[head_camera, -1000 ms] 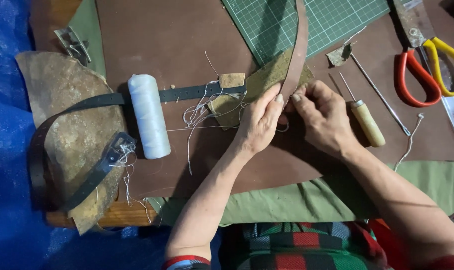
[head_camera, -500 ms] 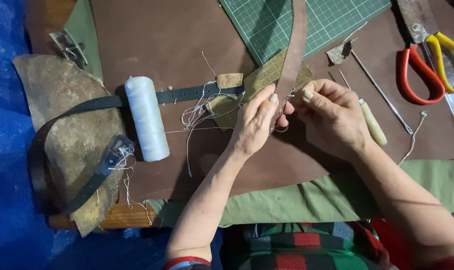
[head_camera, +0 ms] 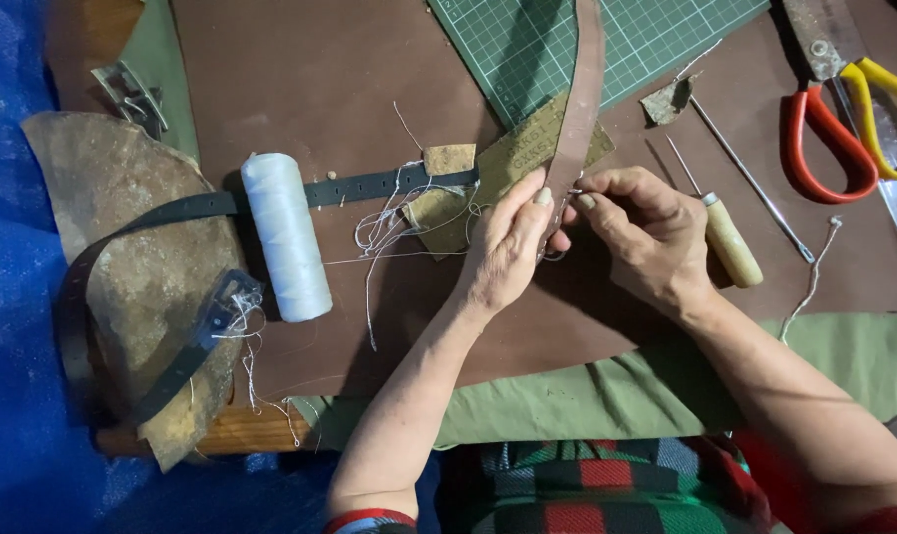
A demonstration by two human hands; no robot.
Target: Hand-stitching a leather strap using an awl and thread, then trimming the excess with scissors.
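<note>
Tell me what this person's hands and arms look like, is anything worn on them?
Both hands are bare: no gloves, rings or watch show on the left hand or the right hand. The fingernails are short and unpainted. The forearms are uncovered too. A sleeve shows only at the bottom edge, a red cuff with a blue band on the left arm. The right arm's sleeve is hardly in view.

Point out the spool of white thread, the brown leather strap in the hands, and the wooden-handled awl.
spool of white thread (head_camera: 286, 237): head view, middle of its side.
brown leather strap (head_camera: 581, 109): head view, bare stretch above the hands.
wooden-handled awl (head_camera: 732, 242): head view, wooden handle.
</note>
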